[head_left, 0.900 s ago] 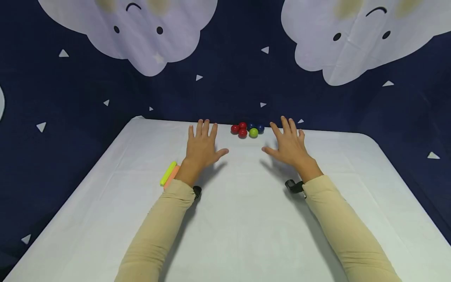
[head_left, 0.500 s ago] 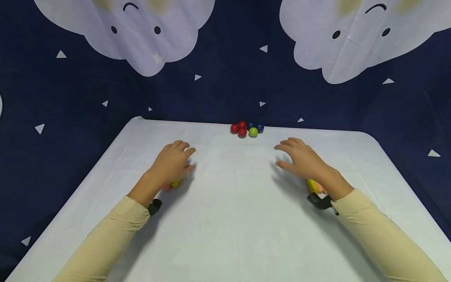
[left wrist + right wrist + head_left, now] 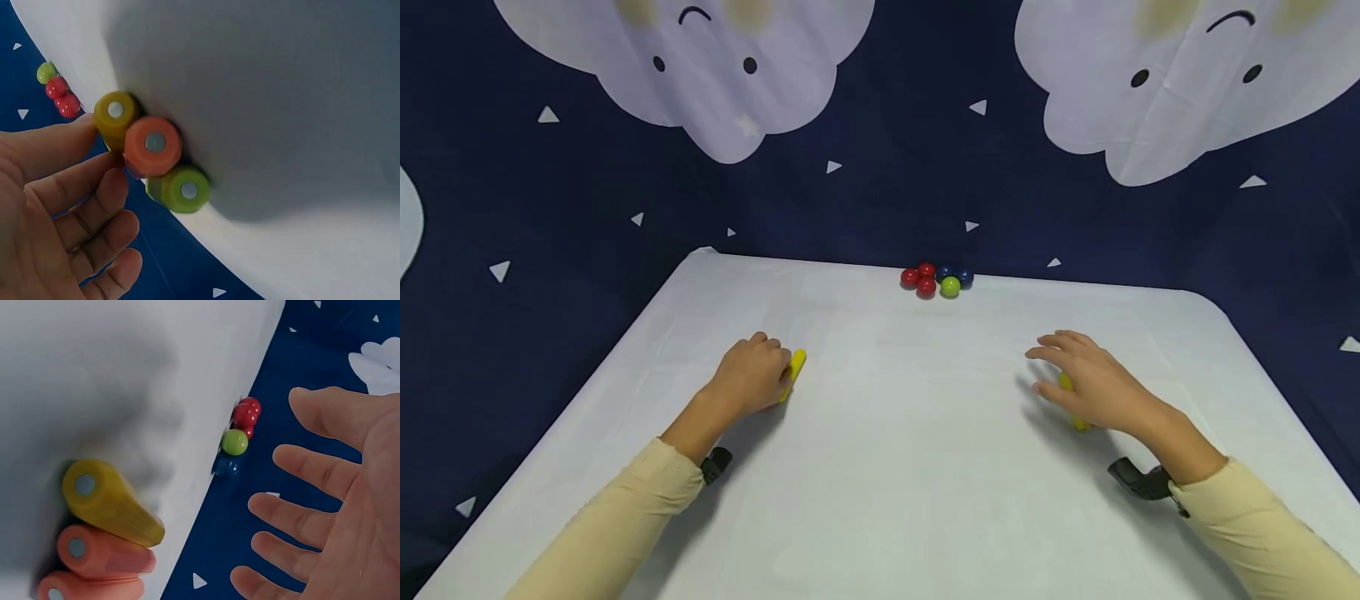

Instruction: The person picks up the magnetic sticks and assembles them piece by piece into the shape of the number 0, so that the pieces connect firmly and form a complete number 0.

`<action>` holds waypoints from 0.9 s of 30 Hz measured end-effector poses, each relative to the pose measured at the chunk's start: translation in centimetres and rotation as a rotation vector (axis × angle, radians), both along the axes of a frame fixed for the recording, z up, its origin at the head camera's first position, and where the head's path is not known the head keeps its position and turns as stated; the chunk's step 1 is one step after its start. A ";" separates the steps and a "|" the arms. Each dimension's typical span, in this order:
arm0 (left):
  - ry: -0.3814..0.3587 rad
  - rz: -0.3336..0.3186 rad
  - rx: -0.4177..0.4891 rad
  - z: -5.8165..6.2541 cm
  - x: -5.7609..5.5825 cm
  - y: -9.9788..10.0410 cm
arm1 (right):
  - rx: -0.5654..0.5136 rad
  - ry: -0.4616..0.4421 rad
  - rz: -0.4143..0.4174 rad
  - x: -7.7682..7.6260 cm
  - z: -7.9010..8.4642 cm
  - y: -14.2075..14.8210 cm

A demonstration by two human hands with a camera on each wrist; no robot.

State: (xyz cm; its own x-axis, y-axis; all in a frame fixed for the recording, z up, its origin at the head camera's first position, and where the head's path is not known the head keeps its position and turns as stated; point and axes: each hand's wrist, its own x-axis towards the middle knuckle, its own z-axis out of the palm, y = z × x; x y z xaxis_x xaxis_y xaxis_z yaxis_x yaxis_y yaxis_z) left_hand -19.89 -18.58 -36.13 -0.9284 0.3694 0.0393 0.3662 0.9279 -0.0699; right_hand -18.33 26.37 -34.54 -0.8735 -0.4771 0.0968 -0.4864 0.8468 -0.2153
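Observation:
My left hand (image 3: 748,379) pinches a yellow rod (image 3: 797,363) between thumb and index finger, on the left of the table. In the left wrist view that yellow rod (image 3: 117,128) lies against an orange rod (image 3: 153,164), with a green rod (image 3: 172,203) beyond; each has a round grey disc in its end. My right hand (image 3: 1097,379) hovers with spread, slightly bent fingers over another yellow rod (image 3: 1079,423) and grips nothing. In the right wrist view this yellow rod (image 3: 119,509) lies beside two orange rods, one upper (image 3: 103,553) and one lower (image 3: 94,589).
At the far edge of the white-covered table (image 3: 880,467) sit red balls (image 3: 926,287), a green ball (image 3: 951,287) and dark blue balls (image 3: 965,277) in a cluster. A dark blue cloth (image 3: 880,200) with clouds hangs behind.
Both hands have drawn back from the far side and moved apart. The left has come down onto the rods and taken hold of the yellow one; the right has moved over its rods.

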 end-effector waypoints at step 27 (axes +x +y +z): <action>-0.129 -0.024 0.085 -0.2 0.0 2.8 | -0.034 -0.036 -0.021 0.6 -0.5 1.0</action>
State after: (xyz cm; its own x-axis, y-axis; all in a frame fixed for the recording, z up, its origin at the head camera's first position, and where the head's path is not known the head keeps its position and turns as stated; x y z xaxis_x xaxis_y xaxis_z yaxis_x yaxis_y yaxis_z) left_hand -19.90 -15.78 -36.32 -0.9189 0.3917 -0.0480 0.3889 0.9195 0.0571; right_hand -17.69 27.35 -35.00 -0.8866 -0.4553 0.0814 -0.4598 0.8487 -0.2612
